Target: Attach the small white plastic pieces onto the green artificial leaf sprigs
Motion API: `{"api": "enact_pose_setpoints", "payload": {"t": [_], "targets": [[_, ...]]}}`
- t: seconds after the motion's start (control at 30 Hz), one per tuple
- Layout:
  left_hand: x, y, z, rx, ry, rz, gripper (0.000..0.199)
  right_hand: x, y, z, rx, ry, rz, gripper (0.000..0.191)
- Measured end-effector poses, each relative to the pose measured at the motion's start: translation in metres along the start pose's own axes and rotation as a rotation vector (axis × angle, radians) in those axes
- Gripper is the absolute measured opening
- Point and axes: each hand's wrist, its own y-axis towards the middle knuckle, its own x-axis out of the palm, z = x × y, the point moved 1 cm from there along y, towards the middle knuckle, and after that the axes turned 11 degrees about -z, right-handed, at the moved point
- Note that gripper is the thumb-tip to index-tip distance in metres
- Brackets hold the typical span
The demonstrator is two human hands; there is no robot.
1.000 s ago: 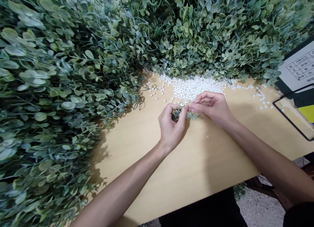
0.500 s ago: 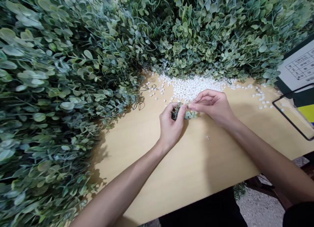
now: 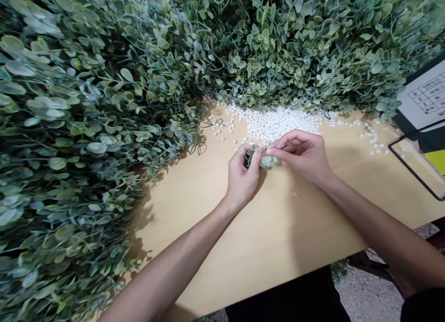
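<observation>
My left hand (image 3: 244, 170) is closed on a small green leafy sprig (image 3: 268, 161), thumb and fingers pinching its stems. The sprig's pale leaves show between the two hands, just above the tabletop. My right hand (image 3: 305, 156) touches the sprig from the right, thumb and forefinger pressed together at the left thumb's tip; what they pinch is too small to make out. Beyond the hands lies a spread of small white beads (image 3: 278, 121). A small pale star-shaped piece (image 3: 295, 194) rests on the table below my right hand.
Large heaps of green artificial foliage (image 3: 114, 104) line the left and back of the wooden table (image 3: 222, 252). At the right are a dark board with a printed sheet (image 3: 429, 97), a black wire frame (image 3: 413, 171) and something yellow (image 3: 436, 159).
My right hand has shifted slightly, its fingertips now closer to the left thumb. The left hand keeps its hold on the sprig. The whole view has moved a little.
</observation>
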Motion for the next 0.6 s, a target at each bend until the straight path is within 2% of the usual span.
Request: {"api": "enact_pose_setpoints", "payload": {"t": [0.4,0.6], "targets": [[-0.001,0.0,-0.003,0.016,-0.054,0.019,0.043,0.015,-0.003,-0.001,-0.066,-0.021,0.12,0.033],[-0.001,-0.001,-0.001,0.025,-0.043,0.03,0.046,0.013,-0.002,-0.001,-0.051,-0.014,0.084,0.036]]}}
